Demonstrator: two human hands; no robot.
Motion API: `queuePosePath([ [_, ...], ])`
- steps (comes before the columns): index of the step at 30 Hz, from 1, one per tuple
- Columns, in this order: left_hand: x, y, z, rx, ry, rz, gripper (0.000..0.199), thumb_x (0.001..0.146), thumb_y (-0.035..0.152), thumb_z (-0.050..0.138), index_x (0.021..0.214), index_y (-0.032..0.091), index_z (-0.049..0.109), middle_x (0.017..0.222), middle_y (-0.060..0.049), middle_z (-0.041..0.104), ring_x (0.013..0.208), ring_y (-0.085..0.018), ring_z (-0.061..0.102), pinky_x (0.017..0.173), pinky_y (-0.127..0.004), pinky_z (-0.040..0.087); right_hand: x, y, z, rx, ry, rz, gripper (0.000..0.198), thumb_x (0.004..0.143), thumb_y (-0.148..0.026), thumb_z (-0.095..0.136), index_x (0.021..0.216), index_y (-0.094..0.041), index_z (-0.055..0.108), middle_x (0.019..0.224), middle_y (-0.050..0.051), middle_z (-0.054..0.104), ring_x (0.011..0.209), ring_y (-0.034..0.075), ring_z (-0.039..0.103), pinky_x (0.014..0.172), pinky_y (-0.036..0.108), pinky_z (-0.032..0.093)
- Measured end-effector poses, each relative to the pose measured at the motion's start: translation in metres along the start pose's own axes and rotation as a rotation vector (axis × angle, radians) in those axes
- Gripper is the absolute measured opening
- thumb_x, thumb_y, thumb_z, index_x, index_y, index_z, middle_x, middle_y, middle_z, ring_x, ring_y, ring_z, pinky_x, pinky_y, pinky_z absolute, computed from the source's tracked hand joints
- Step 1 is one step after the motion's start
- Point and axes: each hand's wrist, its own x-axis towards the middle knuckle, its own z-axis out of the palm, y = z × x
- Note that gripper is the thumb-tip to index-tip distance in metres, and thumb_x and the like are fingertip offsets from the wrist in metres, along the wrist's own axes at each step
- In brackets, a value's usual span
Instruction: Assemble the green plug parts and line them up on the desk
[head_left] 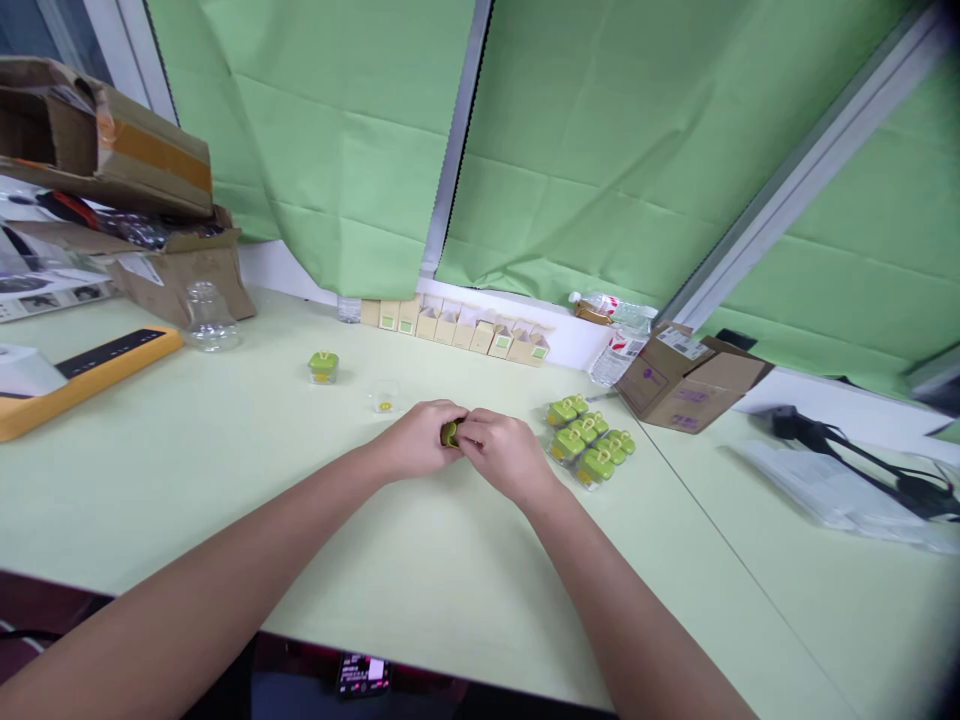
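Gripping a green piece (450,434) in curled left fingers (448,409), seemingly adjusting it with pinched right fingers (474,429), needing steadiness next.

A small green piece (450,434) is held between the left hand (421,440) and the right hand (501,448). Its paler, curved edge is exposed; the remainder is hidden by the fingers, so its full shape cannot be told. It is held to the right of, and nearer than, the small clear container (385,395), which is marked with yellow.
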Motion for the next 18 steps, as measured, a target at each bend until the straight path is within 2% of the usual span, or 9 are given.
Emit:
queuePosePath([
  [5, 0.002, -0.001, -0.001, 0.001, 0.033, -0.021, 0.021, 0.071, 0.011, 0.059, 0.089, 0.019, 0.065, 0.078, 0.0, 0.059, 0.066, -0.012, 0.049, 0.06, -0.026, 0.039, 0.0, -0.001, -0.002, 0.002, -0.024, -0.005, 0.023, 0.092, -0.014, 0.051, 0.087, -0.025, 0.07, 0.096, 0.0, 0.07, 0.078, 0.012, 0.059, 0.06, 0.025, 0.031],
  [12, 0.001, 0.003, 0.002, 0.003, 0.046, -0.028, 0.021, 0.072, 0.011, 0.06, 0.09, 0.019, 0.066, 0.088, -0.002, 0.064, 0.075, -0.015, 0.057, 0.067, -0.026, 0.045, 0.001, 0.001, 0.008, -0.007, 0.04, 0.005, 0.026, 0.088, -0.008, 0.05, 0.082, -0.023, 0.07, 0.089, 0.0, 0.071, 0.074, 0.012, 0.06, 0.062, 0.025, 0.034],
  [18, 0.001, 0.003, 0.0, -0.026, 0.043, -0.016, 0.023, 0.071, 0.011, 0.058, 0.091, 0.018, 0.066, 0.086, -0.002, 0.064, 0.073, -0.014, 0.056, 0.066, -0.026, 0.045, 0.0, 0.002, 0.007, 0.156, 0.092, 0.057, 0.016, 0.086, -0.012, 0.057, 0.088, -0.024, 0.068, 0.084, -0.002, 0.071, 0.069, 0.012, 0.06, 0.064, 0.024, 0.039],
])
